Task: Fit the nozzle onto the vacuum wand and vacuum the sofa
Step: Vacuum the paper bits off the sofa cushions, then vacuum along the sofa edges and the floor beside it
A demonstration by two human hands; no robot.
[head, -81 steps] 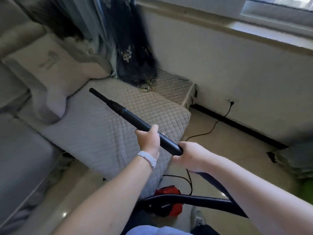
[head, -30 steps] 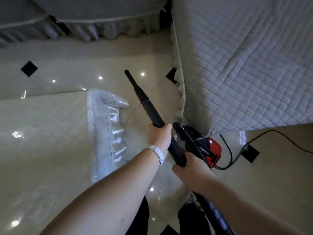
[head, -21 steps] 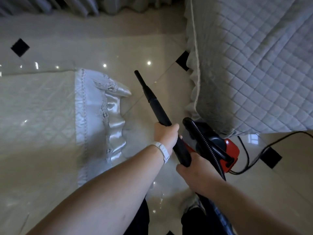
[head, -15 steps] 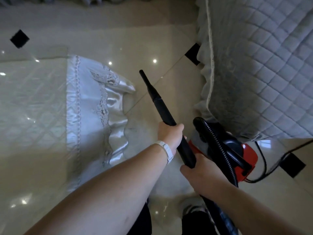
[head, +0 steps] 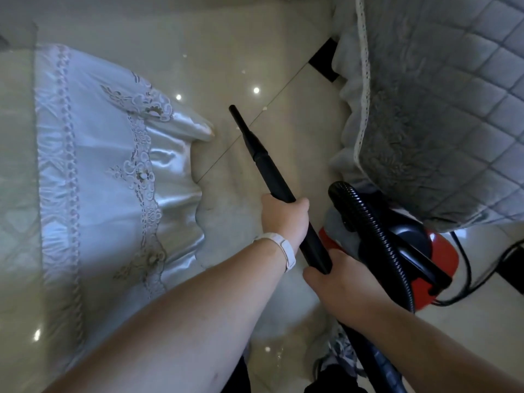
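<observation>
The black vacuum wand (head: pixel 271 177) slants up and to the left over the floor, and a narrow black nozzle (head: pixel 239 120) sits on its far end. My left hand (head: pixel 283 217) grips the wand at its middle. My right hand (head: pixel 338 282) grips its near end, where the ribbed black hose (head: pixel 371 228) joins. The hose loops back to the red and black vacuum body (head: pixel 419 251), which stands on the floor at the corner of the sofa's grey quilted cover (head: pixel 442 95).
A white satin cloth with lace trim (head: pixel 113 177) lies spread on the glossy tiled floor (head: pixel 255 52) at left. A black power cord (head: pixel 465 268) trails to the right of the vacuum body. My shoe (head: pixel 337 361) shows at the bottom.
My view swung from the sofa seat down to the floor. Over the last second the wand, still gripped by both hands, stays pointed over the tiles, and the white cloth and vacuum look nearer.
</observation>
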